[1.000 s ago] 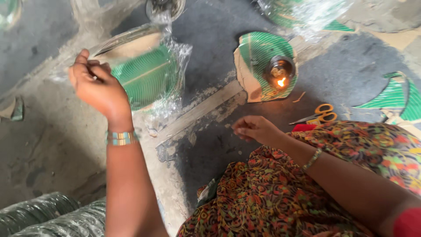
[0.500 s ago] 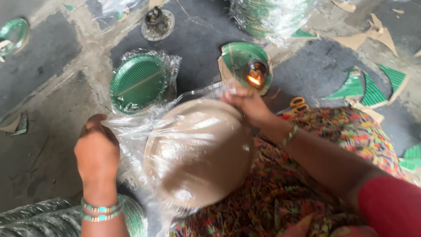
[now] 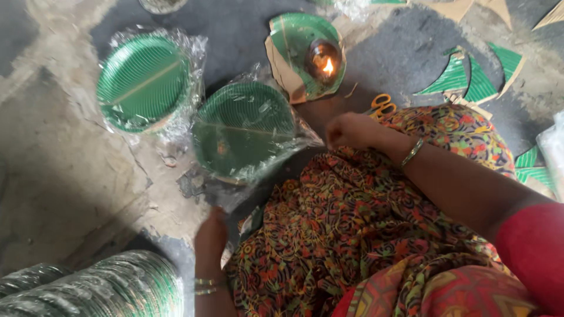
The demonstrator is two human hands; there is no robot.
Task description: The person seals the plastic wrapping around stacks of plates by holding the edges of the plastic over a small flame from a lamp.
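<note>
The wrapped stack of green plates (image 3: pixel 244 130) sits centre-left of frame, sealed in a clear plastic bag, face up, tilted a bit toward the lap; a thin pale line across the top plate runs approx. left-right w/ a slight slope. The bag's loose tail (image 3: pixel 305 136) pokes out at the stack's right edge, pointing toward the right hand (image 3: pixel 351 130), which is mid-frame just right of it. Right hand fingers are curled together, close to a fist, at or just beside the plastic tail; can't tell if they actually pinch the film, contact is hidden by the knuckles. Left hand (image 3: pixel 211 235) is lower centre-left, below the stack near the bag's bottom corner, fingers together & pointing up-frame; whether it grips the plastic or just rests by it I can't tell. So the stack lies up-frame from the left hand and left of the right hand, i.e. between the two; right hand looks the nearer one to the bag's open-looking end. A second wrapped stack (image 3: pixel 144 82) is upper left, just beside the first, wrappers prob. touching. A lit oil lamp (image 3: pixel 324 60) stands on a cut green plate (image 3: pixel 294 38) at top centre, near the right hand & above it. Orange-handled scissors (image 3: pixel 382 105) lie just right of the knuckles.
</note>
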